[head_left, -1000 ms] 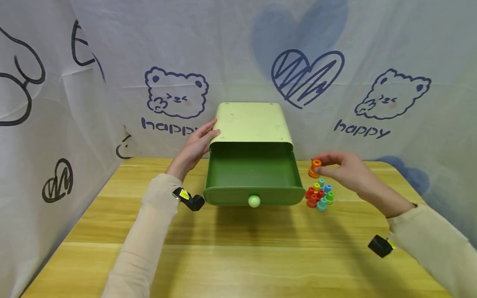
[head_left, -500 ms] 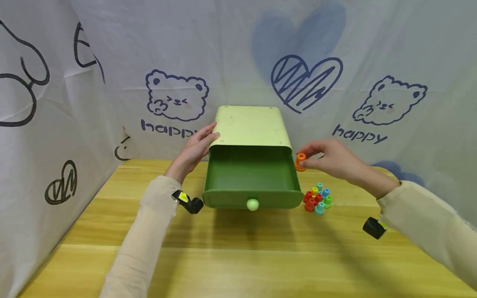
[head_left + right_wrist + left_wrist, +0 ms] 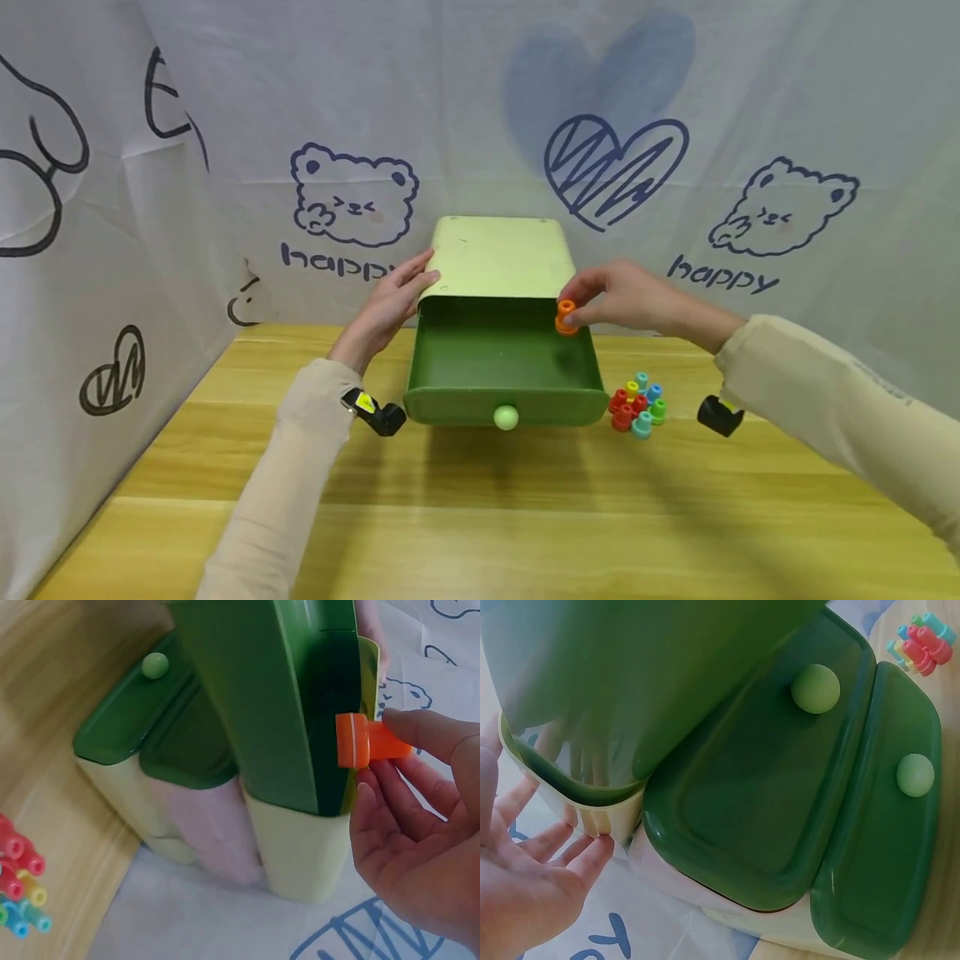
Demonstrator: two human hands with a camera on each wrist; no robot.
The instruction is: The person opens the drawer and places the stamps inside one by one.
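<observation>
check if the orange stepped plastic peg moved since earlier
Yes: the orange peg has moved left in the head view, from right of the open green rectangular drawer to over it.

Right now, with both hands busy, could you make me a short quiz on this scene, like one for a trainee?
1. Multiple choice: what colour is the small peg pinched by the right hand?
A) blue
B) orange
C) green
2. True or false: the left hand touches the side of the pale yellow casing.
3. Fill in the blank: the pulled-out drawer is the ____ one in a stack of three.

Key: 1: B. 2: True. 3: top.
</observation>
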